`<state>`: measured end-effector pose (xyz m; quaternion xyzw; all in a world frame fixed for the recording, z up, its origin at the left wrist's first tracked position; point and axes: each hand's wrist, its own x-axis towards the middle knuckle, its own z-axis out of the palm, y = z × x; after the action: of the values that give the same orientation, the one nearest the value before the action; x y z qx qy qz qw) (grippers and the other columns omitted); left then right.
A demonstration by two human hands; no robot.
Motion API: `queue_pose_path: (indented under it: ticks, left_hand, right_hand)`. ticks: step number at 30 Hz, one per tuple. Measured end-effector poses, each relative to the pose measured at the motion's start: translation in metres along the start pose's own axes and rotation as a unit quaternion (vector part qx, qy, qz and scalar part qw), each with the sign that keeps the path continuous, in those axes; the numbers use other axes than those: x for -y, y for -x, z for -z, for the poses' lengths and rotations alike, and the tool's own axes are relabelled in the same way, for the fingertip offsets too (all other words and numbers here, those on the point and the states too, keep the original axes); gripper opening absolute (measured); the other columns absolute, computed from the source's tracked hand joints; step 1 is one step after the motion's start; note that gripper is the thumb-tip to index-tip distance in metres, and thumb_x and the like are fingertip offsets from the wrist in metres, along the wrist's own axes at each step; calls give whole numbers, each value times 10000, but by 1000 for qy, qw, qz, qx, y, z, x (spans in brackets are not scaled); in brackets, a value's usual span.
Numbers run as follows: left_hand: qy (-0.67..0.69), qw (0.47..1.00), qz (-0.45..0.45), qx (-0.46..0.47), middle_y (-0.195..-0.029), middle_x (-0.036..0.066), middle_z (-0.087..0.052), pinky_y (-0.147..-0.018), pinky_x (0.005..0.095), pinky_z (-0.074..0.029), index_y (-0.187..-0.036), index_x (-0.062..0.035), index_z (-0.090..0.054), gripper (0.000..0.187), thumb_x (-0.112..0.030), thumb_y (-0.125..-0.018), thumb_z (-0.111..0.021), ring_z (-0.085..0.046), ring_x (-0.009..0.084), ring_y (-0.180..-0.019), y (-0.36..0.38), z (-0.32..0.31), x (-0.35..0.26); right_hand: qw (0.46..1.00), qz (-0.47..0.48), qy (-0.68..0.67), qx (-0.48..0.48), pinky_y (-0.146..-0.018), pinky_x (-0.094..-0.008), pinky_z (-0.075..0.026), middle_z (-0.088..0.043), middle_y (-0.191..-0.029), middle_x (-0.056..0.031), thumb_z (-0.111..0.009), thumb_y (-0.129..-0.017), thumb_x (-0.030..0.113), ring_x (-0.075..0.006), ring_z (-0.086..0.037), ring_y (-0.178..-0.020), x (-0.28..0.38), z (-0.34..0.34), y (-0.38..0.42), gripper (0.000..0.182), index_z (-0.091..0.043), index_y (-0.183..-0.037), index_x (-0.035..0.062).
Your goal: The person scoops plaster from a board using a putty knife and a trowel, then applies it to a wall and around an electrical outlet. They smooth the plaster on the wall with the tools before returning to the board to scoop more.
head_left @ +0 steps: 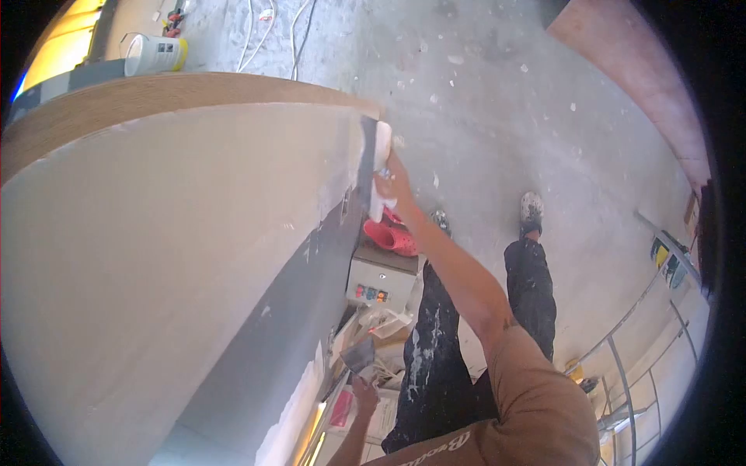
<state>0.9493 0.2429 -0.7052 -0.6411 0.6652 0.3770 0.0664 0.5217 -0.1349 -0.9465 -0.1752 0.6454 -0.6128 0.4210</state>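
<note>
By the pale smooth panel [179, 225], your right hand [397, 189] grips a long white tool [382, 144] while your left hand [364, 394] grips a flat grey scraper [357, 356].

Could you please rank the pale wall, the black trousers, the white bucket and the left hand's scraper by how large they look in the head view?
Largest to smallest, as they look:
1. pale wall
2. black trousers
3. white bucket
4. scraper, counting its visible blade
</note>
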Motion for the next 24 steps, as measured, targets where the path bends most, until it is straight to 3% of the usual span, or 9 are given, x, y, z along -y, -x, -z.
queue_pose_path:
  ticks: [5, 8, 11, 14, 16, 17, 19, 22, 24]
  left_hand:
    - [272, 937, 194, -103, -944, 138, -499, -745, 426, -479, -1024, -29, -645, 206, -2, -834, -570, -516, 270, -844, -10, -4, -40]
    - [-115, 986, 123, 0, -866, 115, -516, -738, 416, -521, -1077, 25, -578, 254, 30, -824, -559, -516, 234, -798, 7, -7, -21]
    - [180, 966, 164, -88, -820, 113, -534, -722, 428, -516, -1067, 6, -559, 239, 20, -828, -557, -516, 234, -766, 27, -29, 14]
    - [76, 993, 86, 31, -986, 90, -420, -964, 497, -543, -1068, -32, -488, 269, 45, -821, -562, -485, 264, -912, 28, -26, 13]
    - [-311, 934, -175, -4, -870, 149, -511, -719, 426, -471, -1042, 4, -584, 257, 27, -793, -523, -498, 317, -788, 23, -22, 3]
    - [-312, 934, -175, -5, -870, 149, -511, -719, 426, -471, -1042, 4, -584, 257, 27, -793, -523, -498, 317, -788, 21, -24, 2]
    - [-45, 992, -114, -32, -903, 161, -497, -691, 450, -462, -981, 30, -557, 206, 37, -777, -530, -498, 336, -826, 33, -36, 26]
    - [129, 988, 84, -24, -922, 174, -492, -683, 483, -442, -940, 14, -532, 168, 18, -774, -553, -502, 349, -837, 44, -47, 49]
    - [108, 991, 66, -31, -890, 161, -478, -690, 479, -465, -931, 10, -510, 167, 35, -770, -548, -505, 329, -820, 44, -48, 48]
  right_hand:
    - [997, 7, -80, -14, -865, -358, -501, -664, -1124, -152, -598, -741, 60, -238, -634, -987, -91, 11, -39, 613, -504, -1344, -4]
    - [993, -35, -111, -10, -779, -327, -515, -678, -1018, -95, -584, -756, 52, -197, -641, -886, -139, -5, -61, 571, -523, -1322, 8]
    - [981, -90, -172, -20, -767, -311, -513, -668, -997, -72, -599, -765, 58, -169, -627, -883, -132, -12, -72, 554, -531, -1313, 10]
    - [928, -138, -342, 60, -710, -287, -487, -639, -973, -54, -611, -781, 56, -138, -588, -826, -165, -16, -92, 537, -530, -1311, 13]
    - [871, -138, -454, 124, -612, -261, -466, -620, -895, -31, -596, -805, 47, -116, -562, -712, -163, -22, -98, 511, -524, -1311, 21]
    - [907, -123, -392, 90, -609, -255, -458, -616, -919, -31, -611, -801, 47, -109, -556, -719, -144, -26, -98, 515, -520, -1307, 16]
    - [938, -107, -326, 56, -606, -250, -449, -613, -943, -31, -626, -797, 46, -102, -550, -727, -133, -30, -98, 520, -516, -1304, 10]
    - [976, -4, -209, 62, -626, -267, -456, -611, -978, -36, -624, -800, 65, -109, -549, -770, -122, -35, -97, 516, -513, -1300, -4]
    - [968, -51, -231, 81, -707, -333, -493, -642, -1006, -103, -613, -781, 101, -197, -593, -830, -84, -30, -80, 531, -519, -1292, -7]
